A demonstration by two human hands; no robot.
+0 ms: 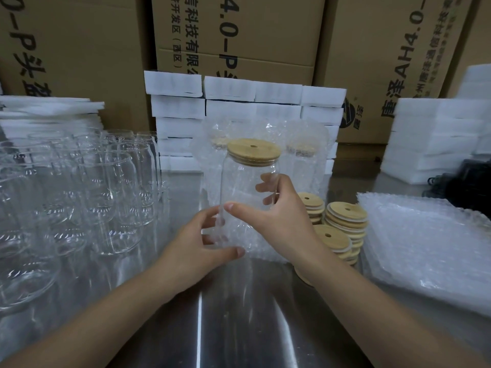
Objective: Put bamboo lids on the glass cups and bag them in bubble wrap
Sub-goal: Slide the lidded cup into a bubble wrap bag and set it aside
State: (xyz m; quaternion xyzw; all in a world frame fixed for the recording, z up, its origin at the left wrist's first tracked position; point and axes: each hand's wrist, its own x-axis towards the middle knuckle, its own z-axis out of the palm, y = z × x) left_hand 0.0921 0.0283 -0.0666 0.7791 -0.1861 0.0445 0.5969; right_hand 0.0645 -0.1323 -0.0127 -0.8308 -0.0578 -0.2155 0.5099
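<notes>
A clear glass cup with a round bamboo lid on top stands upright at the centre. My right hand grips its right side, thumb across the front. My left hand holds the mouth of a bubble wrap bag around the cup's base. Behind it stand two lidded cups inside bubble wrap, one on the left and one on the right. Stacks of loose bamboo lids lie just right of my right hand.
Several bare glass cups crowd the left of the steel table. A pile of flat bubble wrap bags lies at the right. White foam blocks and cardboard boxes wall the back.
</notes>
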